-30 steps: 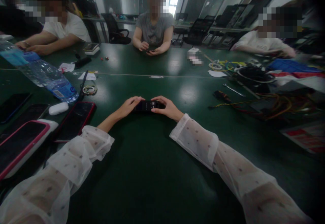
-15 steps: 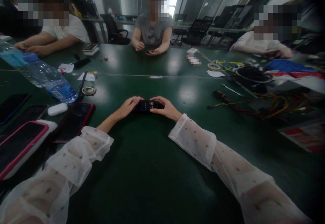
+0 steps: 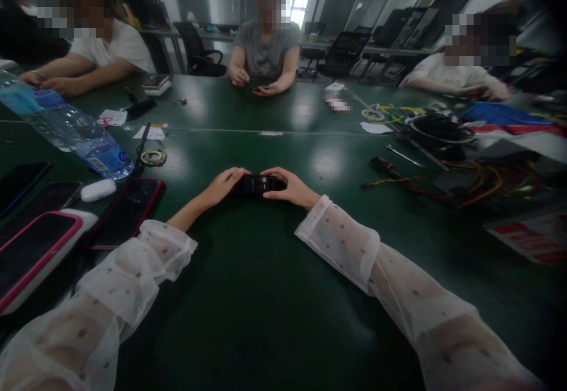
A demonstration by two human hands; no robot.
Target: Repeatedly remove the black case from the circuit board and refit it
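A small black device [image 3: 254, 185] with a few light marks on its face lies sideways between my hands on the dark green table [image 3: 248, 296]. My left hand [image 3: 225, 184] grips its left end. Around its right end curl the thumb and fingers of my right hand [image 3: 287, 186]. To the left are a red-edged phone [image 3: 128, 211], a white earphone case [image 3: 98, 190] and a phone with a pink edge [image 3: 39, 249]. A beaded bracelet [image 3: 153, 156] lies beyond them.
Water bottles [image 3: 100, 143] lean at the left. At the right are a wrench [image 3: 403, 156], bundled wires [image 3: 460, 184] and a red-and-white packet [image 3: 527, 234]. Across the table sits a person in grey [image 3: 266, 48], with others on both sides.
The view has shifted very slightly. Across the table, the person in grey has moved one hand a little. My hands keep the same hold on the black device.
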